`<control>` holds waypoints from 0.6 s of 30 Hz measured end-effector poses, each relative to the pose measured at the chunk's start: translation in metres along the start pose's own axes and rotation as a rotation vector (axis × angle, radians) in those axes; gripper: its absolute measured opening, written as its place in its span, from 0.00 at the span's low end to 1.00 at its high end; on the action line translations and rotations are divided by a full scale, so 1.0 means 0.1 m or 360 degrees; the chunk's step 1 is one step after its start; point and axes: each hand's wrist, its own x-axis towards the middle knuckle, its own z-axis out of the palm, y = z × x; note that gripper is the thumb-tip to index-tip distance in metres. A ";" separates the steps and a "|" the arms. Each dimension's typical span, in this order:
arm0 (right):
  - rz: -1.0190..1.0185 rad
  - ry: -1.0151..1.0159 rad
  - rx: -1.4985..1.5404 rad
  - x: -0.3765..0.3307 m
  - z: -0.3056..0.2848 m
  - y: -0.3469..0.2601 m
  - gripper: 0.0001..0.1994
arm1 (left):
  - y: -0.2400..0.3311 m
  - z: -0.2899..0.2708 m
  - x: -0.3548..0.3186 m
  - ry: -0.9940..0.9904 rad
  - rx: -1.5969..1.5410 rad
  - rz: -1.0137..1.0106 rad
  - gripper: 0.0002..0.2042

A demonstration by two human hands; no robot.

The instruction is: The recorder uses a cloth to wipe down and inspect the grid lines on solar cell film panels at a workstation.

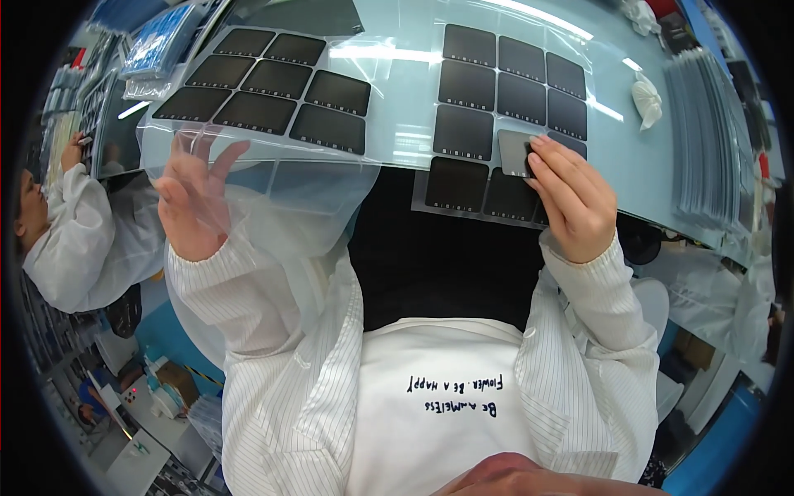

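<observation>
My right hand [575,194] pinches a small grey rectangular panel [514,154] between thumb and fingertips. That panel is over the right-hand clear sheet, which carries rows of dark panels [466,83]; its near end overhangs the table edge. On the left lies a second clear plastic sheet [310,186] with rows of similar dark panels [277,79]. Beneath its near, hanging part is my left hand [197,186], seen through the film with its fingers apart and slightly bent. Its fingertips are close to the lowest row of dark panels.
Both sheets lie on a pale glossy table [397,107]. A stack of clear sheets [711,136] stands at the right, near a crumpled white bag [647,101]. Blue packs [161,41] are at the far left. A person in a white coat [78,236] works at the left.
</observation>
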 end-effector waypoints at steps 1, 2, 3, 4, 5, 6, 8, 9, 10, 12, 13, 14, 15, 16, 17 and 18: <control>0.0016 0.0015 -0.0012 0.03 0.01 -0.01 0.13 | 0.00 -0.01 0.00 0.0040 -0.0082 -0.0006 0.22; 0.0025 -0.0006 -0.0081 0.07 0.01 -0.01 0.12 | -0.01 -0.02 0.01 0.0031 -0.0154 0.0048 0.22; 0.0023 -0.0008 -0.0076 0.10 0.00 -0.01 0.12 | 0.00 -0.01 0.00 0.0035 -0.0151 0.0045 0.22; 0.0014 -0.0028 -0.0089 0.13 -0.01 -0.01 0.12 | 0.02 0.02 -0.01 0.0130 -0.0040 0.0060 0.22; 0.0007 -0.0044 -0.0106 0.15 0.00 0.00 0.11 | 0.03 0.05 -0.01 0.0221 0.0068 0.0077 0.22; 0.0007 -0.0042 -0.0108 0.16 0.01 0.01 0.11 | 0.04 0.07 -0.03 0.0219 0.0067 0.0079 0.22; 0.0015 -0.0063 -0.0136 0.16 0.02 0.01 0.11 | 0.05 0.11 -0.06 0.0286 0.0280 0.0129 0.20; 0.0018 -0.0063 -0.0135 0.17 0.01 0.01 0.11 | 0.05 0.12 -0.06 0.0283 0.0281 0.0127 0.20; 0.0025 -0.0064 -0.0148 0.18 0.01 0.01 0.11 | 0.05 0.12 -0.05 0.0269 0.0302 0.0208 0.19; 0.0034 -0.0063 -0.0160 0.20 0.00 0.00 0.11 | 0.06 0.14 -0.03 0.0252 0.0324 0.0290 0.18; 0.0034 -0.0066 -0.0176 0.20 0.00 0.00 0.11 | 0.08 0.15 -0.03 0.0295 0.0340 0.0272 0.17; 0.0027 -0.0066 -0.0183 0.21 0.00 0.00 0.11 | 0.13 0.16 -0.03 0.0345 0.0366 0.0256 0.16; 0.0024 -0.0060 -0.0174 0.22 -0.01 0.00 0.11 | 0.18 0.15 -0.05 0.0348 0.0376 0.0259 0.16; 0.0028 -0.0067 -0.0161 0.23 -0.01 -0.01 0.11 | 0.24 0.13 -0.08 0.0344 0.0502 0.0220 0.16; 0.0037 -0.0077 -0.0162 0.23 -0.01 -0.01 0.11 | 0.27 0.12 -0.09 0.0333 0.0614 0.0181 0.16; 0.0036 -0.0074 -0.0164 0.23 -0.01 -0.01 0.11 | 0.29 0.12 -0.10 0.0333 0.0613 0.0185 0.16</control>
